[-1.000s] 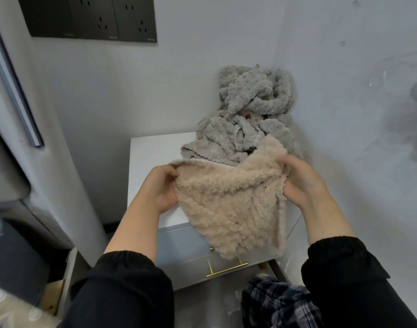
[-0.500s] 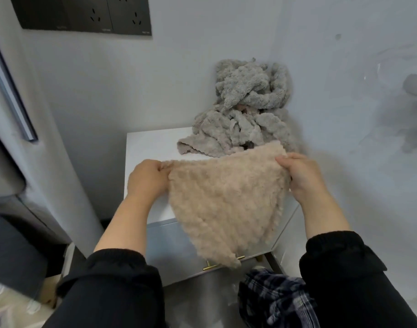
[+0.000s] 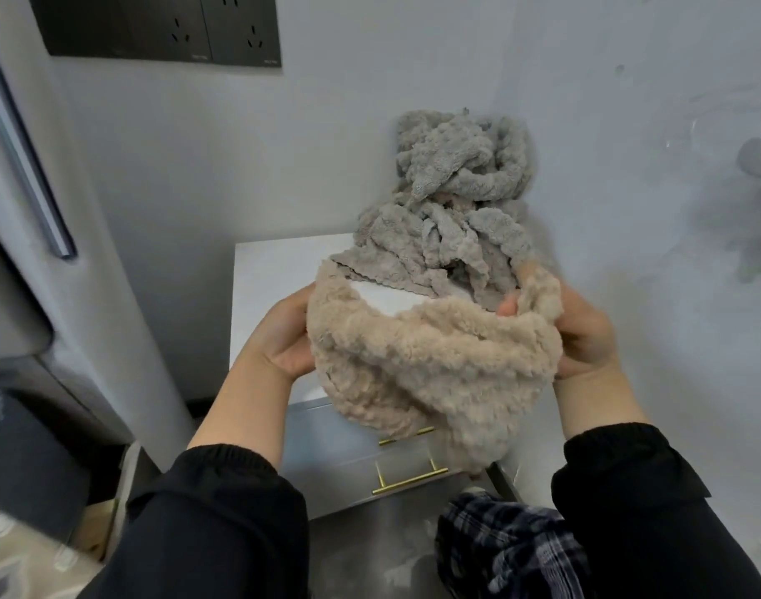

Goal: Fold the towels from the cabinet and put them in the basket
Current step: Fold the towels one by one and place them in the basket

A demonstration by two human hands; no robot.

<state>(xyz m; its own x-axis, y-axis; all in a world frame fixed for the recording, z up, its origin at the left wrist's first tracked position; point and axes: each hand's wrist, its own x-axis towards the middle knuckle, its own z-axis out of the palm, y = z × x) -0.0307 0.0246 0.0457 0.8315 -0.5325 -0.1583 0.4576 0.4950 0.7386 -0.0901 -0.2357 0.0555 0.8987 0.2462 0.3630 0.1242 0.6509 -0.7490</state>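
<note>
Beige towel (image 3: 434, 365) held slack above cabinet (image 3: 275, 274) front edge; left end gripped by curled left hand (image 3: 283, 339), right end pinched by right hand (image 3: 586, 339). Fold judged unfinished. Grey towels (image 3: 447, 218) seen heaped, unfolded, at back right corner. Basket not seen

My head camera looks forward and down toward the wall (image 3: 326, 166), close over the front edge of the cabinet (image 3: 275, 287).

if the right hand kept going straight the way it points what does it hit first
Probably the grey towel pile just beyond the beige towel that the right hand holds; depth is hard to judge.
</note>
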